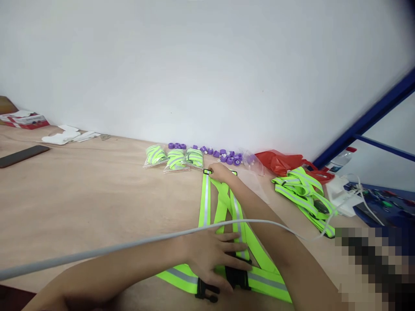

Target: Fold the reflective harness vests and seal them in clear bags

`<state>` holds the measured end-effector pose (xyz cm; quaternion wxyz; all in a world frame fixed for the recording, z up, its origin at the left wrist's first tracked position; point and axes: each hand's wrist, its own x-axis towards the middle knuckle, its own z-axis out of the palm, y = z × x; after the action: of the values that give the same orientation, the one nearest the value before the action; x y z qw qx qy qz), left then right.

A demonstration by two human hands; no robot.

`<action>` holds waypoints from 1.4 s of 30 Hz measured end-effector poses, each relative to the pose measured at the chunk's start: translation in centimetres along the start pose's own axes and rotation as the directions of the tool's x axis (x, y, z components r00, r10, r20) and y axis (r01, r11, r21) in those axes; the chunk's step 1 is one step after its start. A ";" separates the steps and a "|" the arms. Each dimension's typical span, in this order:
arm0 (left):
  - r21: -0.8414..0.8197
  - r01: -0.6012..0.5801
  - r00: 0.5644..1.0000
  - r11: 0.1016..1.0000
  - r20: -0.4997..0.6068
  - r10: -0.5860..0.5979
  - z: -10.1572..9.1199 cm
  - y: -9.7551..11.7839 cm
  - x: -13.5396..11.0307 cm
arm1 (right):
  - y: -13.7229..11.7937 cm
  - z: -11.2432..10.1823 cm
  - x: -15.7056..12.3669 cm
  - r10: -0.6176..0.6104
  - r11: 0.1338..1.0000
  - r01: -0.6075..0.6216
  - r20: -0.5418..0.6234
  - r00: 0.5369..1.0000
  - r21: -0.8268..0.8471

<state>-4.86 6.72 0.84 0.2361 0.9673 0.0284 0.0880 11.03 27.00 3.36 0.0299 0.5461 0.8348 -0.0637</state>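
A neon-yellow reflective vest (205, 203) made of straps with silver stripes lies in front of me on the table. My left hand (215, 255) rests flat across its lower part, fingers spread. Beneath and beside that hand are black plastic parts, including an unfastened buckle (206, 290). Reaching to the far end of the straps, my right hand (220, 171) has its fingers closed at a black strap adjuster (207, 172); its fingertips are partly hidden. A second adjuster (233, 172) shows behind my right wrist.
Clear bags with folded vests (177, 160) lie beyond my hands, near several purple rolls (229, 160). To the right are another loose vest (301, 194) and a red plastic bag (279, 160). A white cable (136, 241) crosses above my arms. A dark phone-like slab (24, 156) lies left.
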 end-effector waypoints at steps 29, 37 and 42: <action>-0.244 0.611 0.672 0.753 -0.343 -0.656 -2.2 7.4 -17.8 | -13.7 7.2 -28.2 -0.184 0.926 0.276 -0.331 0.926 0.258; -0.265 0.566 0.699 0.781 -0.348 -0.625 -1.6 6.6 -18.6 | -14.2 6.8 -27.2 -0.169 0.937 0.252 -0.319 0.933 0.240; -0.286 0.640 0.626 0.713 -0.344 -0.700 -2.0 7.5 -18.7 | -14.1 6.0 -27.0 -0.116 0.898 0.217 -0.268 0.956 0.384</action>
<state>-23.46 -0.87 3.09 0.3047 0.8237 0.4319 0.2056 8.88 -3.89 1.65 -0.1912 0.4699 0.8441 -0.1732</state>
